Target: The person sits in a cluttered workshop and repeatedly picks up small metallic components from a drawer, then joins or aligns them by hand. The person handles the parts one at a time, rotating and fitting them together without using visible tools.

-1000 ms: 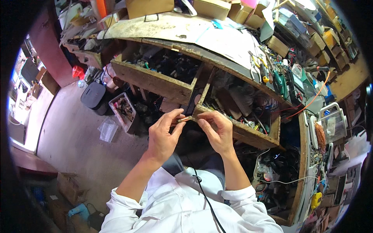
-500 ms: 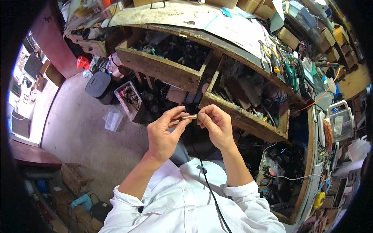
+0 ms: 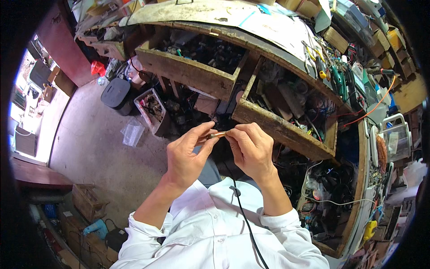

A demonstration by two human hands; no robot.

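Observation:
A small, slim metallic cylinder [image 3: 218, 134] lies level between my two hands, held out in front of my lap. Its exact kind is too small to make out. My left hand [image 3: 188, 150] is closed in a pinch round its left end. At the other end, my right hand [image 3: 252, 145] pinches with thumb and forefinger, the remaining fingers curled in. Fingertips hide both ends of the piece. Beneath my hands runs a black cable [image 3: 244, 215] with a dark clip, across my white shirt.
Two open wooden drawers, a left one [image 3: 183, 69] and a right one [image 3: 282, 127], jut from the cluttered bench [image 3: 273, 33], both full of parts. Pliers [image 3: 309, 60] and screwdrivers lie at its right. A black bin [image 3: 115, 93] and a box of scraps [image 3: 150, 112] stand on the floor.
My right hand has turned, its knuckles now facing more upward, and its fingers sit closer over the cylinder's right end. My left hand keeps its pinch. The whole view has shifted slightly.

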